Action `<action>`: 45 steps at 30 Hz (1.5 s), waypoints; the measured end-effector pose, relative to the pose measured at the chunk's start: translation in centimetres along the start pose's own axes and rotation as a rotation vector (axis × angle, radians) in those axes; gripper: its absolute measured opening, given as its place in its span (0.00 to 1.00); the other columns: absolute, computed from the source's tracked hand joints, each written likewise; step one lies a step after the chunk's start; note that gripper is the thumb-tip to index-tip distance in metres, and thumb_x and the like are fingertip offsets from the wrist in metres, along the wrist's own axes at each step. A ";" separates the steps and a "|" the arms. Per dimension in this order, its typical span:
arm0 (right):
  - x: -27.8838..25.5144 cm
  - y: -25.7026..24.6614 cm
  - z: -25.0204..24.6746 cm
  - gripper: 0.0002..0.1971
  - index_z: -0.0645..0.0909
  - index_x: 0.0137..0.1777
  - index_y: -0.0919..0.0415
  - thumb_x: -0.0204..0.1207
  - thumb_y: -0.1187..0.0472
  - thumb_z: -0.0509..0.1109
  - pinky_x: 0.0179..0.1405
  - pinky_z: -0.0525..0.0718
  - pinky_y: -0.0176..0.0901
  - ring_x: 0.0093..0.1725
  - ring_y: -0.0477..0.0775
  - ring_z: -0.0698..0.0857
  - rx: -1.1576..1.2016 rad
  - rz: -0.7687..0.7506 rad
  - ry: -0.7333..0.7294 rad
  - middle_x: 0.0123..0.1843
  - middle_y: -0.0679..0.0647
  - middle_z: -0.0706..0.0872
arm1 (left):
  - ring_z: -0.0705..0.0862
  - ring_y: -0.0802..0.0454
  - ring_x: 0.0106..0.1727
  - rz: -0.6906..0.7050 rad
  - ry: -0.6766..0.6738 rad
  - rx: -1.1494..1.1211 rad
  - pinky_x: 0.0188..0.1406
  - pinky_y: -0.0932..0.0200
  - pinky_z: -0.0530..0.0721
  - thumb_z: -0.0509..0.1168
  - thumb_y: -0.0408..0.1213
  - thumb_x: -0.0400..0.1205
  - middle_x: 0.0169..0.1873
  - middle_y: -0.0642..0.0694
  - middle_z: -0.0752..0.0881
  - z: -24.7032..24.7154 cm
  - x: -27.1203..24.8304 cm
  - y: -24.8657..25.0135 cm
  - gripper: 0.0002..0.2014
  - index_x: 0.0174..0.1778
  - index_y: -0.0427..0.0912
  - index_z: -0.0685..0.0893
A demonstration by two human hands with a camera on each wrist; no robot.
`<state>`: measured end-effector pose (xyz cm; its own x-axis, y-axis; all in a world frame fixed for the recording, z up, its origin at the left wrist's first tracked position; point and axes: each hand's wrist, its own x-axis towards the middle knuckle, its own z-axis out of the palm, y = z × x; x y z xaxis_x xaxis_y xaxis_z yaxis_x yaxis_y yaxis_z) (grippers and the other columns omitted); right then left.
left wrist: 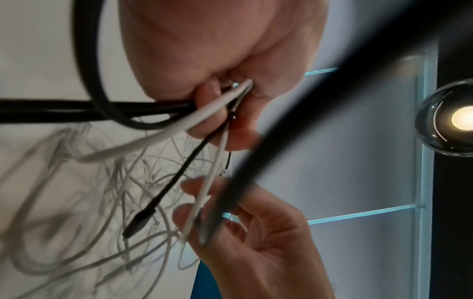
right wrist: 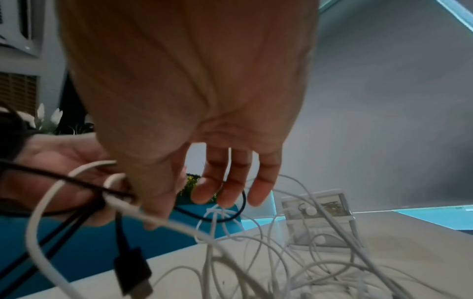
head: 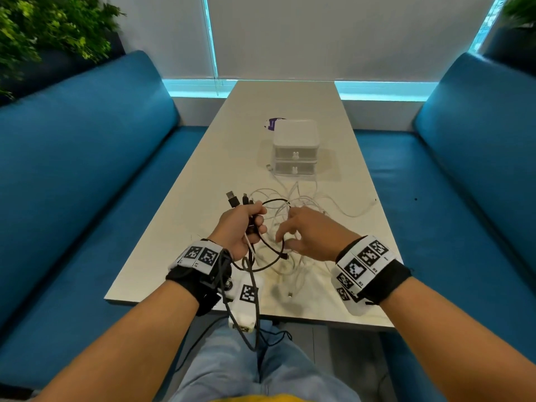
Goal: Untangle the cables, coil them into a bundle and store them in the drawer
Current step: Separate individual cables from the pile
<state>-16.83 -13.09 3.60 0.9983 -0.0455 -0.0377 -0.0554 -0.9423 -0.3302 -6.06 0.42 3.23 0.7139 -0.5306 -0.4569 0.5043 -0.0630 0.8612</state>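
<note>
Your left hand [head: 242,227] grips the thin black cables [head: 268,250] mid-frame while your right hand [head: 307,233] hovers, fingers spread and empty, over limp, snag-prone white cables [head: 313,204] on the tabletop [head: 203,181]; take each near its stiff plug.

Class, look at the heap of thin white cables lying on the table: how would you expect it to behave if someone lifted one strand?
The white cables lie in loose overlapping loops, so they are probably floppy and would sag. Because strands cross one another, lifting one would likely drag neighbours along. They look thin, so probably light; the heap may slide on the smooth table.
</note>
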 end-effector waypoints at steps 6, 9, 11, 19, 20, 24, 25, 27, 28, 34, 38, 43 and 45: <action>0.4 3.7 -2.1 0.09 0.87 0.45 0.58 0.78 0.70 0.69 0.43 0.80 0.35 0.40 0.48 0.84 0.505 0.168 0.651 0.40 0.49 0.86 | 0.87 0.56 0.26 0.200 0.170 0.271 0.27 0.60 0.69 0.69 0.38 0.82 0.22 0.49 0.81 -2.1 1.3 -0.3 0.09 0.37 0.40 0.83; 0.5 4.8 -4.5 0.09 0.84 0.42 0.59 0.80 0.71 0.67 0.30 0.83 0.36 0.30 0.44 0.85 0.806 0.238 0.818 0.34 0.53 0.85 | 0.85 0.53 0.33 0.291 0.218 0.442 0.45 0.56 0.80 0.76 0.37 0.76 0.25 0.49 0.85 -3.7 2.0 -1.1 0.09 0.31 0.40 0.86; 0.7 4.4 -5.4 0.07 0.84 0.44 0.63 0.79 0.72 0.67 0.29 0.84 0.34 0.27 0.43 0.85 0.857 0.230 0.812 0.34 0.55 0.86 | 0.88 0.49 0.42 0.332 0.231 0.499 0.54 0.53 0.84 0.80 0.37 0.70 0.33 0.48 0.89 -4.1 2.3 -1.4 0.07 0.33 0.45 0.88; 1.3 1.6 -6.2 0.07 0.85 0.42 0.60 0.76 0.72 0.72 0.33 0.87 0.38 0.30 0.51 0.86 0.805 0.144 0.677 0.35 0.55 0.88 | 0.81 0.57 0.40 0.705 0.422 0.488 0.41 0.65 0.76 0.75 0.43 0.75 0.36 0.51 0.85 0.8 0.6 0.9 0.09 0.37 0.44 0.83; 1.3 1.3 -6.2 0.08 0.85 0.41 0.58 0.76 0.72 0.72 0.33 0.87 0.39 0.30 0.51 0.87 0.794 0.131 0.650 0.35 0.54 0.88 | 0.80 0.59 0.34 0.708 0.375 0.464 0.38 0.66 0.77 0.75 0.43 0.75 0.32 0.53 0.83 1.3 0.7 1.2 0.08 0.34 0.46 0.84; 1.2 -0.1 -6.6 0.06 0.85 0.42 0.59 0.76 0.71 0.72 0.33 0.88 0.43 0.31 0.54 0.88 0.812 0.071 0.567 0.36 0.57 0.89 | 0.82 0.60 0.32 0.654 0.044 0.543 0.38 0.64 0.81 0.79 0.42 0.72 0.30 0.54 0.84 2.9 1.2 1.4 0.09 0.45 0.47 0.91; 1.1 -0.4 -6.9 0.06 0.85 0.42 0.61 0.76 0.71 0.72 0.32 0.88 0.43 0.31 0.56 0.88 0.832 0.057 0.565 0.37 0.59 0.89 | 0.84 0.57 0.34 0.627 0.009 0.630 0.39 0.64 0.82 0.78 0.44 0.72 0.31 0.52 0.86 3.3 1.5 1.1 0.09 0.44 0.44 0.90; 0.8 -0.7 -7.7 0.06 0.85 0.43 0.62 0.76 0.72 0.71 0.31 0.88 0.42 0.31 0.54 0.88 0.830 0.032 0.592 0.38 0.60 0.89 | 0.83 0.57 0.34 0.616 0.007 0.752 0.35 0.72 0.77 0.75 0.47 0.76 0.31 0.51 0.86 3.6 2.1 0.7 0.10 0.38 0.43 0.88; 0.7 -0.6 -8.1 0.07 0.85 0.43 0.60 0.76 0.72 0.71 0.30 0.88 0.41 0.30 0.53 0.89 0.820 0.022 0.618 0.38 0.58 0.89 | 0.82 0.58 0.34 0.622 0.029 0.771 0.33 0.76 0.73 0.74 0.46 0.77 0.31 0.50 0.86 3.5 2.4 0.6 0.11 0.37 0.43 0.88; -0.5 1.3 -8.3 0.11 0.83 0.41 0.54 0.78 0.71 0.70 0.26 0.83 0.37 0.27 0.49 0.87 0.793 0.074 0.750 0.35 0.50 0.89 | 0.76 0.51 0.31 0.568 0.085 0.784 0.36 0.59 0.76 0.72 0.47 0.78 0.28 0.43 0.82 1.3 3.6 0.1 0.16 0.37 0.35 0.87; -2.3 3.0 -7.3 0.17 0.85 0.46 0.52 0.77 0.76 0.65 0.39 0.84 0.45 0.38 0.53 0.88 0.348 0.103 0.632 0.44 0.53 0.88 | 0.80 0.46 0.34 0.623 0.180 0.825 0.39 0.55 0.79 0.70 0.51 0.79 0.30 0.38 0.85 0.0 3.6 0.8 0.20 0.34 0.35 0.86; -2.3 1.2 -8.0 0.27 0.87 0.53 0.57 0.67 0.82 0.54 0.49 0.82 0.41 0.45 0.49 0.83 0.121 0.154 0.673 0.51 0.50 0.82 | 0.85 0.39 0.43 0.659 0.235 1.005 0.42 0.52 0.82 0.67 0.55 0.80 0.30 0.42 0.84 -1.3 3.2 1.2 0.19 0.35 0.43 0.88; -1.4 -0.4 -8.2 0.24 0.86 0.52 0.60 0.70 0.80 0.53 0.43 0.78 0.28 0.42 0.49 0.82 0.265 0.095 0.787 0.51 0.52 0.83 | 0.85 0.39 0.42 0.624 0.221 1.055 0.42 0.52 0.83 0.66 0.56 0.80 0.27 0.46 0.82 -1.2 2.9 1.3 0.17 0.30 0.48 0.84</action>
<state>-18.07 -15.41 11.54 0.7063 -0.4316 0.5611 -0.0445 -0.8181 -0.5733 -2.74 -0.16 2.78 0.8089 -0.5672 0.1550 -0.5134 -0.5529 0.6563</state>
